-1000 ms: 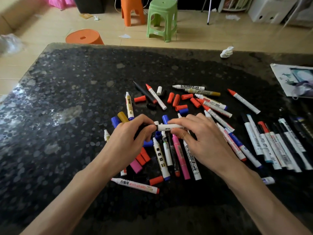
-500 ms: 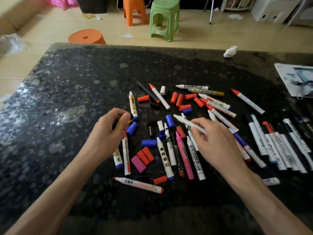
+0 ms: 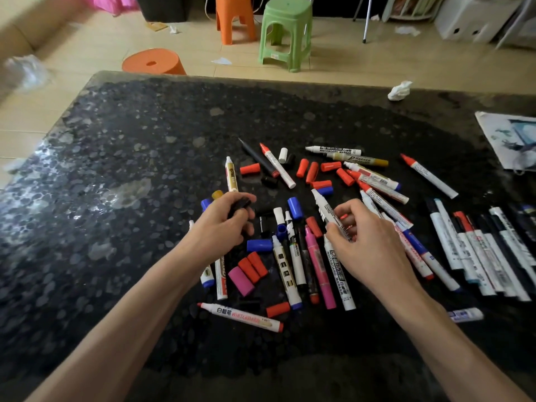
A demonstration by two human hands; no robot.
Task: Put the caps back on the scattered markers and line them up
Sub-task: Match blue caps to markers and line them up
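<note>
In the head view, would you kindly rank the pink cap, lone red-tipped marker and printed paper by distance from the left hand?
1. pink cap, close by the left hand
2. lone red-tipped marker, well right
3. printed paper, farthest right

Glossy black speckled stone table (image 3: 145, 227), smooth plastic markers (image 3: 319, 265), glossy plastic green stool (image 3: 285, 27).

There are two hands (image 3: 220, 227) (image 3: 371, 245), one table (image 3: 130, 140), ten loose red caps (image 3: 249, 168), one pink cap (image 3: 240, 281), two orange stools (image 3: 235, 18) (image 3: 153, 62), one green stool (image 3: 287, 13) and one crumpled tissue (image 3: 400, 89)
</note>
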